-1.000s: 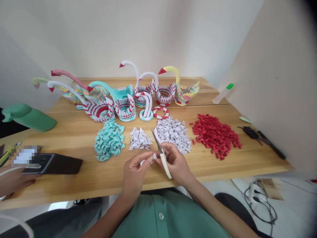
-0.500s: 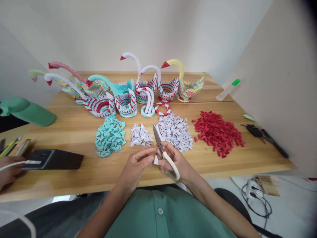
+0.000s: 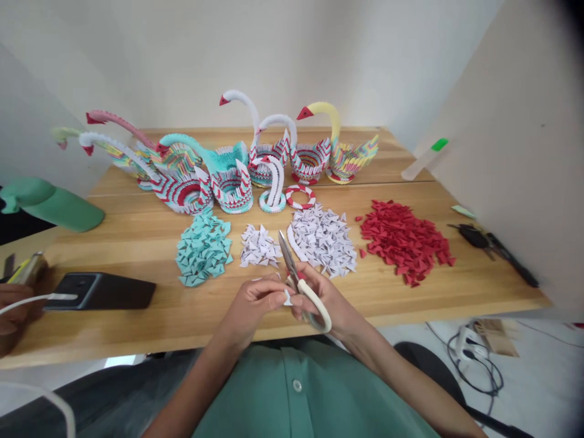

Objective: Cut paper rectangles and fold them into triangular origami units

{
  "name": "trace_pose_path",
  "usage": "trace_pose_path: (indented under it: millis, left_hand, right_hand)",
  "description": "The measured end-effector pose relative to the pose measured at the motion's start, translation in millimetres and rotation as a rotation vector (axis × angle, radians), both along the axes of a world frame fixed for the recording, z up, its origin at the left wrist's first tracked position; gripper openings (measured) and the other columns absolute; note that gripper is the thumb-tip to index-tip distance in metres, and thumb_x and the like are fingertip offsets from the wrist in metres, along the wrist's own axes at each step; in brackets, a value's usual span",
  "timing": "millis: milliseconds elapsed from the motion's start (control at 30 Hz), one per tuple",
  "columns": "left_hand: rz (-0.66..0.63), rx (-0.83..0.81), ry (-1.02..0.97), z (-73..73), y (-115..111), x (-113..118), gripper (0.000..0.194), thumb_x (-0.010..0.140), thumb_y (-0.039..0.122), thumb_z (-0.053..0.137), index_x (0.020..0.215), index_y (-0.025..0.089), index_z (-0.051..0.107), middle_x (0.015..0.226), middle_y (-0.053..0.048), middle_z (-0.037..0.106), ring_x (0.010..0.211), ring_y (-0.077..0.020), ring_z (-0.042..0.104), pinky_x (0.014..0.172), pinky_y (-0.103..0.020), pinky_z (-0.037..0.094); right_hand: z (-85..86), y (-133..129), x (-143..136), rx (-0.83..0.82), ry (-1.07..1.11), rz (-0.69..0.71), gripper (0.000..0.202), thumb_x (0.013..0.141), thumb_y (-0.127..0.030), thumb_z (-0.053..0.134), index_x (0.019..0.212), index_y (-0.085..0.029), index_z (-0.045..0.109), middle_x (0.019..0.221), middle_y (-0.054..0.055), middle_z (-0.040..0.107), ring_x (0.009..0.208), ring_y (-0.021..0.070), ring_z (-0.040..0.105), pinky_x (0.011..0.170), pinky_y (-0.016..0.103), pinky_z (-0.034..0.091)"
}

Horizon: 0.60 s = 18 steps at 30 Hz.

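Note:
My right hand (image 3: 325,294) is closed around a pair of scissors (image 3: 289,253) with cream handles, their blades pointing away from me. Between the fingertips of my left hand (image 3: 256,302) and right hand is a small white folded paper piece (image 3: 287,297), pinched by the left fingers. Just beyond the hands lie a small pile of white paper triangles (image 3: 259,246) and a larger white pile (image 3: 323,239). A curved white paper strip (image 3: 295,244) rests against the larger pile, close to the blades.
Turquoise triangles (image 3: 204,249) are heaped left, red triangles (image 3: 406,240) right. Several paper swans, among them a yellow-necked swan (image 3: 340,155), stand behind a red-and-white ring (image 3: 300,197). At left are a green bottle (image 3: 59,207), a black box (image 3: 104,291) and another person's hand (image 3: 13,304).
The white paper piece now shows more clearly between my fingertips, and the red bit seen by my right fingers is no longer visible. The other person's hand at left has moved up.

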<state>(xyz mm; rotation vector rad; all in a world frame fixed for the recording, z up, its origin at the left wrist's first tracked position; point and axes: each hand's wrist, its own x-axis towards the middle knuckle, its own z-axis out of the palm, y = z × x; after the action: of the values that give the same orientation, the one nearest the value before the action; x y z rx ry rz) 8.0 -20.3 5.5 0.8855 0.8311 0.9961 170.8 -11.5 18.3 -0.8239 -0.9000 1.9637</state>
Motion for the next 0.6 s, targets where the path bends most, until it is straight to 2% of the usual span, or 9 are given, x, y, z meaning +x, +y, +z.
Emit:
trace_pose_path:
  millis: [67, 133, 200, 233, 300, 433, 600]
  left_hand:
    - [0.03, -0.049, -0.081, 0.9, 0.8, 1.7, 0.017, 0.068, 0.033, 0.08, 0.072, 0.017, 0.077, 0.07, -0.004, 0.066, 0.068, -0.0178, 0.06, 0.069, -0.029, 0.045]
    - [0.117, -0.114, -0.196, -1.1, 2.9, 2.3, 0.019, 0.066, 0.032, 0.082, 0.071, 0.016, 0.075, 0.072, -0.003, 0.066, 0.066, -0.0155, 0.059, 0.067, -0.028, 0.045]
    - [0.202, -0.197, -0.324, -5.3, 6.6, 0.9, 0.021, 0.067, 0.032, 0.082, 0.074, 0.015, 0.072, 0.08, -0.004, 0.067, 0.071, -0.015, 0.06, 0.069, -0.027, 0.047]
    - [0.234, -0.257, -0.384, -7.6, 8.8, -0.4, 0.02, 0.069, 0.031, 0.081, 0.076, 0.015, 0.071, 0.083, -0.004, 0.067, 0.074, -0.0153, 0.061, 0.071, -0.028, 0.048]
    - [0.308, -0.389, -0.488, -11.5, 12.7, -3.0, 0.015, 0.073, 0.024, 0.078, 0.079, 0.016, 0.067, 0.084, -0.003, 0.067, 0.078, -0.015, 0.063, 0.076, -0.029, 0.05]
    - [0.422, -0.5, -0.606, -13.4, 15.4, -2.9, 0.01, 0.079, 0.013, 0.073, 0.081, 0.016, 0.063, 0.079, 0.0, 0.066, 0.075, -0.0123, 0.064, 0.078, -0.026, 0.052]
    - [0.398, -0.508, -0.62, -11.0, 13.2, 2.6, 0.008, 0.08, 0.013, 0.071, 0.081, 0.015, 0.063, 0.076, 0.0, 0.066, 0.073, -0.0128, 0.065, 0.073, -0.024, 0.053]
  right_hand:
    - [-2.0, -0.6, 3.4, 0.055, -0.066, -0.015, 0.045, 0.066, -0.033, 0.083, 0.101, -0.026, 0.055, 0.069, -0.007, 0.057, 0.048, 0.0068, 0.052, 0.046, 0.018, 0.043]
    - [-1.8, -3.6, 11.4, 0.19, -0.252, -0.081, 0.038, 0.073, -0.031, 0.077, 0.105, -0.026, 0.057, 0.075, -0.004, 0.063, 0.056, 0.0092, 0.059, 0.052, 0.019, 0.047]
    - [-0.1, -9.2, 23.4, 0.421, -0.562, -0.174, 0.035, 0.079, -0.026, 0.071, 0.112, -0.027, 0.06, 0.09, 0.001, 0.069, 0.074, 0.0137, 0.066, 0.065, 0.022, 0.052]
    - [0.5, -12.8, 29.9, 0.547, -0.71, -0.171, 0.035, 0.08, -0.024, 0.069, 0.115, -0.027, 0.061, 0.098, 0.003, 0.071, 0.08, 0.0156, 0.068, 0.07, 0.023, 0.053]
    - [0.0, -20.1, 41.5, 0.748, -0.873, -0.142, 0.039, 0.082, -0.02, 0.067, 0.12, -0.027, 0.061, 0.105, 0.004, 0.073, 0.084, 0.0175, 0.07, 0.076, 0.025, 0.054]
    - [-7.0, -30.7, 50.3, 0.961, -0.99, -0.069, 0.041, 0.086, -0.015, 0.06, 0.126, -0.025, 0.059, 0.106, 0.007, 0.074, 0.087, 0.0195, 0.072, 0.073, 0.026, 0.056]
    - [-11.6, -33.2, 46.3, 0.989, -1.002, -0.022, 0.042, 0.088, -0.014, 0.056, 0.129, -0.023, 0.058, 0.101, 0.008, 0.073, 0.082, 0.0193, 0.07, 0.071, 0.028, 0.056]
